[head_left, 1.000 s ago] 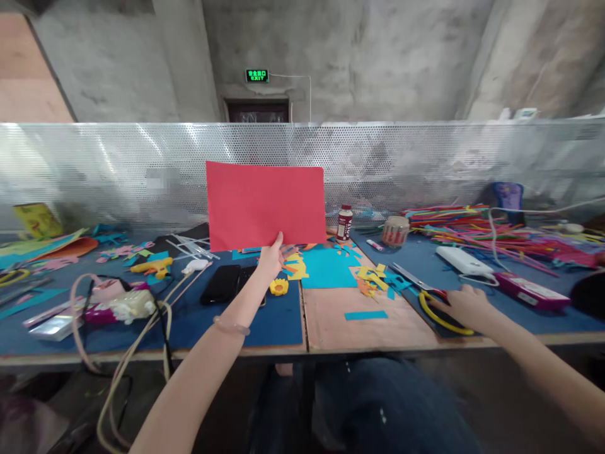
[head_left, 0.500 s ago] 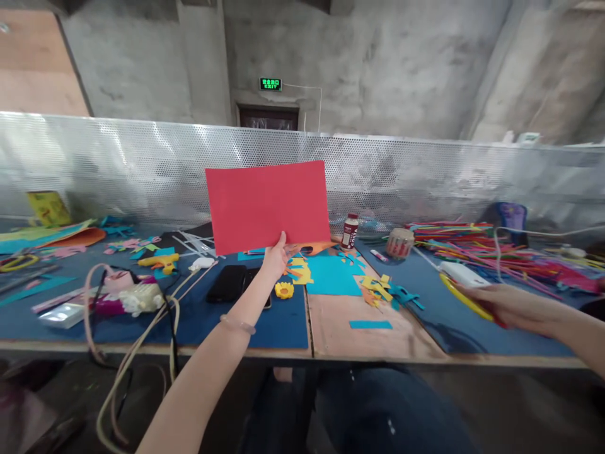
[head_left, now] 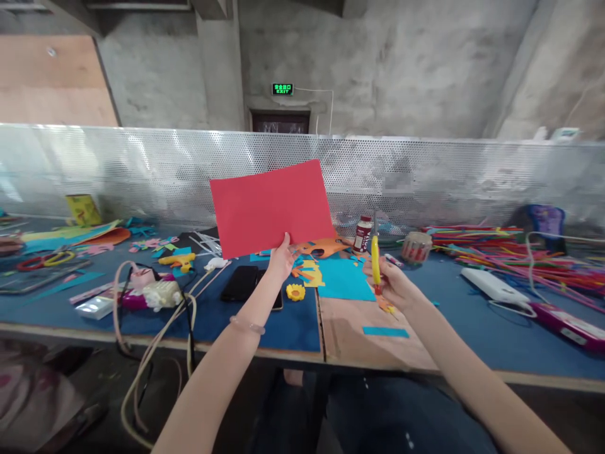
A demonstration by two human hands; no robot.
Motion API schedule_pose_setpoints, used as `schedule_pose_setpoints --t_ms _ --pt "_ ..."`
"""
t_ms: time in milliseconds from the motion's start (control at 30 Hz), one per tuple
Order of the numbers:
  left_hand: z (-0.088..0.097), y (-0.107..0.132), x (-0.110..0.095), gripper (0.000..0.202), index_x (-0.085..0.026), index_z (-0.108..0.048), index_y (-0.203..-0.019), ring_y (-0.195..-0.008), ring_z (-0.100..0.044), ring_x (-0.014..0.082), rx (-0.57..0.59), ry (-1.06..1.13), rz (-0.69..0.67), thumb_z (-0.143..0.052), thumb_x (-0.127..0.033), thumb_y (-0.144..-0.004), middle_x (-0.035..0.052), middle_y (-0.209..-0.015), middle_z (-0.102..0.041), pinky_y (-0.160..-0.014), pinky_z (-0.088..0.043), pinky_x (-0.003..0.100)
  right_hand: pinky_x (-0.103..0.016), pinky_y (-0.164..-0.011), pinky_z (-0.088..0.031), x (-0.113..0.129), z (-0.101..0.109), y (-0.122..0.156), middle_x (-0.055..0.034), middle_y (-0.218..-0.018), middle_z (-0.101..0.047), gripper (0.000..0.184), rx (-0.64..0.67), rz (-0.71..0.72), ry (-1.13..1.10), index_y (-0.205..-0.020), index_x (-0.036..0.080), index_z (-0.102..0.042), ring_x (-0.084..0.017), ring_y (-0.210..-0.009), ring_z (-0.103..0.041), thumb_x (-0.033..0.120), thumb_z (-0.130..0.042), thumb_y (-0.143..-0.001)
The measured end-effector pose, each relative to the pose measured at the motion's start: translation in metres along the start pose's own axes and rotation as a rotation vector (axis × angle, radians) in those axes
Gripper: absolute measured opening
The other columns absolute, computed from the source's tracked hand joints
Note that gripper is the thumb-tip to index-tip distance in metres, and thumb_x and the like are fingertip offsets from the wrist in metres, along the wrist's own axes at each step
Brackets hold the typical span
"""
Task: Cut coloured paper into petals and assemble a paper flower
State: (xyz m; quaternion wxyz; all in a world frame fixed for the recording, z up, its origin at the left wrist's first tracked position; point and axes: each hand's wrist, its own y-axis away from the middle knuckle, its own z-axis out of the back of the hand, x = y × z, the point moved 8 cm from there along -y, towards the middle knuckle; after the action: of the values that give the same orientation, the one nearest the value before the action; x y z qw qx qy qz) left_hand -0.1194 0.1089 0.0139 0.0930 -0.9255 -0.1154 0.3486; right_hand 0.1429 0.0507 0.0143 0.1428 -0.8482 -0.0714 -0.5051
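Observation:
Pinched at its lower edge, a red sheet of paper point(head_left: 271, 208) is held up above the table by my left hand point(head_left: 282, 258), the thumb in front. My right hand point(head_left: 391, 284) grips scissors point(head_left: 375, 261) with yellow and red handles, the grey blades pointing upward. The scissors are to the right of the sheet and apart from it. Below the hands lie a blue sheet point(head_left: 343, 280), a narrow blue strip point(head_left: 385, 331), yellow and orange paper scraps point(head_left: 312, 274) and a yellow paper flower point(head_left: 295, 292).
A red-capped bottle point(head_left: 362, 234) and a roll of tape point(head_left: 416, 248) stand farther back. Colourful pipe cleaners point(head_left: 472, 246) and a white power bank point(head_left: 495, 285) lie right. Phones point(head_left: 240, 283), a yellow glue gun point(head_left: 177, 260) and cables point(head_left: 155, 334) are left. A perforated metal screen point(head_left: 165, 170) closes the back.
My right hand has come leftward from the table's right side, bringing the scissors upright near the red sheet. The sheet has tilted, its right side higher. The view has turned slightly left.

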Motion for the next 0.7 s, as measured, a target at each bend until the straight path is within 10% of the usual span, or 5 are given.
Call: schedule_pose_setpoints --t_ms 367,533,700 --pt "0.002 0.002 -0.017 0.03 -0.02 -0.058 -0.109 -0.07 -0.067 0.0144 -0.106 0.003 -0.053 -0.067 -0.031 -0.082 0.005 -0.093 -0.07 -0.053 -0.051 0.022 -0.008 -0.032 -0.019 0.026 -0.042 -0.006 0.0055 -0.066 -0.025 0.017 0.18 0.136 -0.095 -0.071 0.021 -0.043 -0.006 -0.046 -0.016 0.021 -0.053 -0.084" --pt "0.011 0.0 -0.021 0.032 -0.02 -0.059 -0.106 -0.066 -0.066 0.0133 -0.142 -0.01 -0.099 -0.07 -0.031 -0.079 0.0031 -0.088 -0.069 -0.054 -0.052 0.023 -0.017 -0.042 -0.038 0.047 -0.075 -0.026 -0.0049 -0.082 -0.047 0.046 0.194 0.217 0.008 -0.093 0.021 -0.056 -0.012 -0.06 -0.039 0.064 -0.044 -0.079" --pt "0.024 -0.005 -0.025 0.034 -0.022 -0.057 -0.109 -0.064 -0.066 0.0117 -0.17 -0.009 -0.115 -0.07 -0.031 -0.079 0.0004 -0.087 -0.068 -0.055 -0.052 0.023 -0.032 -0.068 -0.051 0.019 -0.093 -0.04 -0.0103 -0.092 -0.059 0.057 0.311 0.092 0.024 -0.097 0.02 -0.062 -0.02 -0.08 -0.053 0.068 -0.042 -0.072"
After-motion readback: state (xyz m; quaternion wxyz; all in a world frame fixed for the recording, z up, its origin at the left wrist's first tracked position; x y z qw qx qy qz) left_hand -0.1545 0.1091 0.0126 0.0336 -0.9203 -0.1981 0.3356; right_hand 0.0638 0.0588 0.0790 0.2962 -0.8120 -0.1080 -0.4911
